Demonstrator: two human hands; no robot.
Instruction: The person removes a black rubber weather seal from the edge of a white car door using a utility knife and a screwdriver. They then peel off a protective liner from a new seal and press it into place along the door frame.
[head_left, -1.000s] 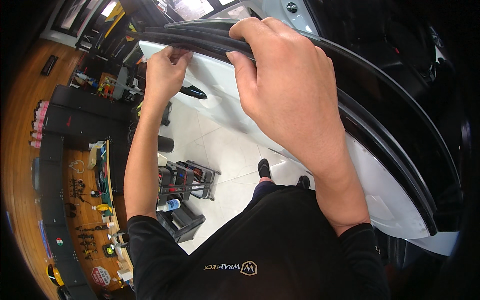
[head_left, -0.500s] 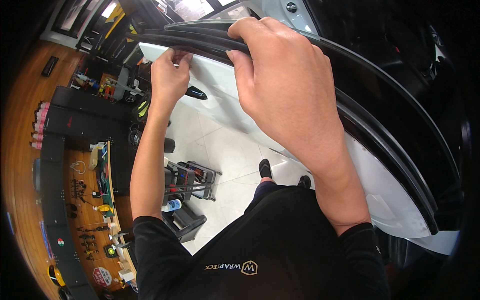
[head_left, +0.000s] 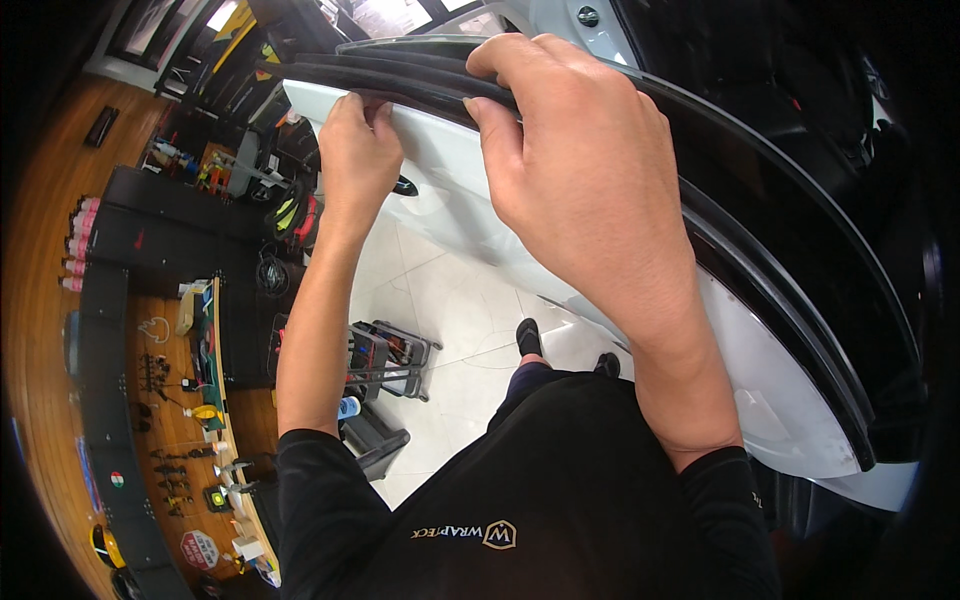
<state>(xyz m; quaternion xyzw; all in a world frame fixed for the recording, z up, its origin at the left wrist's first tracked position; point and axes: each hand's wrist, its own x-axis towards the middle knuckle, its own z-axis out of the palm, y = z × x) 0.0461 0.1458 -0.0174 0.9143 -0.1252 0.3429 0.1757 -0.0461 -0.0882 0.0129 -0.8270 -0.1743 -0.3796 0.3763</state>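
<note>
A white car door (head_left: 450, 150) stands open in front of me, with long black window trim (head_left: 330, 70) curving along its upper edge. My left hand (head_left: 358, 160) pinches with thumb and fingers at the line where the white panel meets the trim; whatever lies between its fingertips is hidden. Below that hand, part of the dark door handle (head_left: 405, 186) shows. My right hand (head_left: 590, 180) is curled over the trim, thumb on the near side and index finger beyond it. The other fingers are mostly out of sight behind the hand.
Right of the door is the dark car interior (head_left: 780, 130). A grey wheeled tool cart (head_left: 400, 350) stands on the pale tiled floor (head_left: 450, 290) at my left. Farther left, black cabinets (head_left: 170, 220) and a wooden board hung with tools (head_left: 170, 400) line the room.
My left hand has moved a little to the right along the door's upper edge, now covering more of the handle. My right hand has shifted slightly right.
</note>
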